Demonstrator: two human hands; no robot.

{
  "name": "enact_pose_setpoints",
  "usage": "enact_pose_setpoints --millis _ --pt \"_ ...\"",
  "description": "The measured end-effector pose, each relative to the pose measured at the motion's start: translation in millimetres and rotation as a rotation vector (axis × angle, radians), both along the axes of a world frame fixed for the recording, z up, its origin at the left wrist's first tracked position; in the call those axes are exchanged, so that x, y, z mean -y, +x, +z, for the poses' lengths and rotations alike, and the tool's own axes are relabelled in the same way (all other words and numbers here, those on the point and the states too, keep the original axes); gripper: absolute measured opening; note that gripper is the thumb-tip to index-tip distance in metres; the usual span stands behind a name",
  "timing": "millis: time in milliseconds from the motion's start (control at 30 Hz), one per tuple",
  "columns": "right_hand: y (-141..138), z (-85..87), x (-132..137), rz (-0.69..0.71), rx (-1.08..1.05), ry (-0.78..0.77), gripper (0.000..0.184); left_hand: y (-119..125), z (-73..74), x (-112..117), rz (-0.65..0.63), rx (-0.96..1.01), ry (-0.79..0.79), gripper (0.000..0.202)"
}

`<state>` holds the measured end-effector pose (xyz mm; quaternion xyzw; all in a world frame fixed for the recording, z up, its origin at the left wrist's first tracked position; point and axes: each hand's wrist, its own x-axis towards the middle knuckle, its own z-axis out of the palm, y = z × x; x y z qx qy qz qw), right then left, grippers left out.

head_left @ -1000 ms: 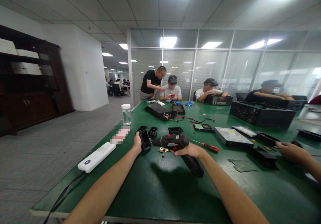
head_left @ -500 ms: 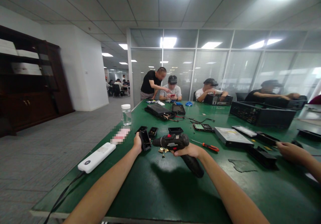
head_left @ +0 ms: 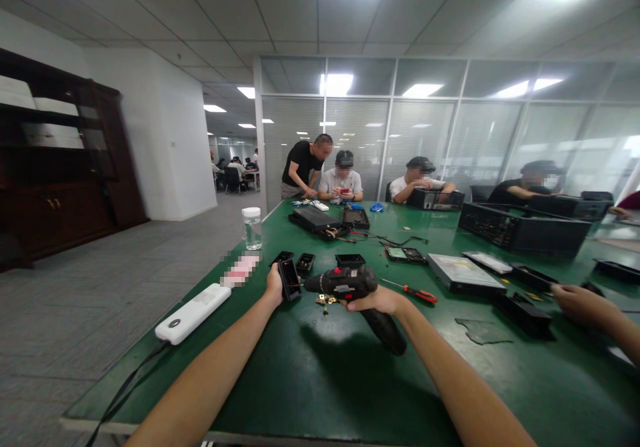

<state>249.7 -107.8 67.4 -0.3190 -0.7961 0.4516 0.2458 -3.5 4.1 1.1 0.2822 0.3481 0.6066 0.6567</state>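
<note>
My left hand (head_left: 274,284) is closed around a small black plastic part (head_left: 289,279), held upright on the green table (head_left: 310,380). My right hand (head_left: 376,299) grips a black cordless screwdriver (head_left: 350,285) with a red label; its nose points left at the black part and almost touches it. A few small brass pieces (head_left: 325,300) lie on the table just under the tool's nose. The tool's handle (head_left: 387,330) sticks out toward me below my right hand.
A white power bank (head_left: 193,313) with a cable lies at the left edge, a clear bottle (head_left: 252,228) behind it. Black trays (head_left: 350,260), a red-handled screwdriver (head_left: 415,291), a disc drive (head_left: 463,272) and computer cases (head_left: 520,228) lie beyond. Another person's hand (head_left: 580,302) rests at right; several people sit at the far end.
My hands, the part and the screwdriver have stayed in place. The standing person at the far end has bent lower over the table.
</note>
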Motion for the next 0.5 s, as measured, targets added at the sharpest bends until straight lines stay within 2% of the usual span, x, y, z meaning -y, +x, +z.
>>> enact_pose_setpoints --millis 100,367,500 --pt "0.1 1.6 0.3 0.036 0.009 -0.038 0.028 0.8 1.0 1.2 0.008 0.006 -0.008 0.037" --pt "1.2 1.0 -1.1 0.041 0.017 -0.015 0.029 1.6 3.2 3.5 0.009 -0.039 0.004 0.039" --pt "-1.0 3.6 2.5 0.031 0.004 -0.012 0.024 1.5 4.8 4.8 0.018 0.004 -0.024 0.036"
